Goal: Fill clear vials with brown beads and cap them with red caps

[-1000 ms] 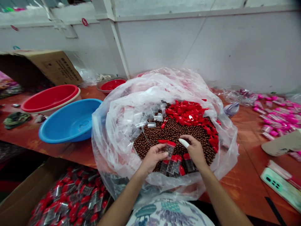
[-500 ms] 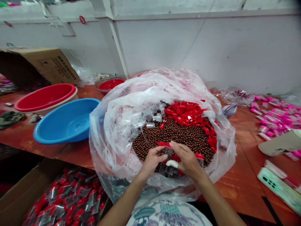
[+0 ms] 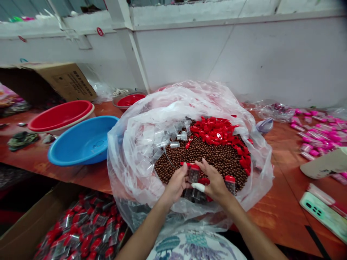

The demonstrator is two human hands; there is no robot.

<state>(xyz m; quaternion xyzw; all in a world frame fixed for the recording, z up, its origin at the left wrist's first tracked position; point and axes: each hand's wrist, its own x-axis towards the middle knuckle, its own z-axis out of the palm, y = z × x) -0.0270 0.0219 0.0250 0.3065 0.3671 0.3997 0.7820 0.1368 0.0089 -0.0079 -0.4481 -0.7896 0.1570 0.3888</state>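
We see both hands meeting at the lower centre of the frame, over the near edge of the brown beads point(image 3: 214, 155) heaped inside the big clear plastic bag point(image 3: 130, 155). The left hand point(image 3: 177, 184) pinches a small clear vial with a red cap point(image 3: 194, 173) between thumb and fingers, holding it upright. The right hand point(image 3: 214, 182) has closed in against it since a second ago, when it lay flat on the beads further right; now its fingers curl towards the vial's cap, and the white-wrapped fingertip point(image 3: 198, 187) that pointed up then is tucked low between the hands. Whether the right hand grips the vial we cannot tell.

More filled vials point(image 3: 196, 195) lie bunched just under the hands, and one capped vial point(image 3: 230, 183) stands at the right hand's outer side, newly uncovered. Loose red caps point(image 3: 214, 131) are piled at the far side of the beads, empty clear vials point(image 3: 162, 139) to their left.

The blue basin point(image 3: 81, 141) and red basin point(image 3: 61, 115) sit at the left of the frame, unchanged. The cardboard box of finished vials point(image 3: 84, 231) is at lower left.
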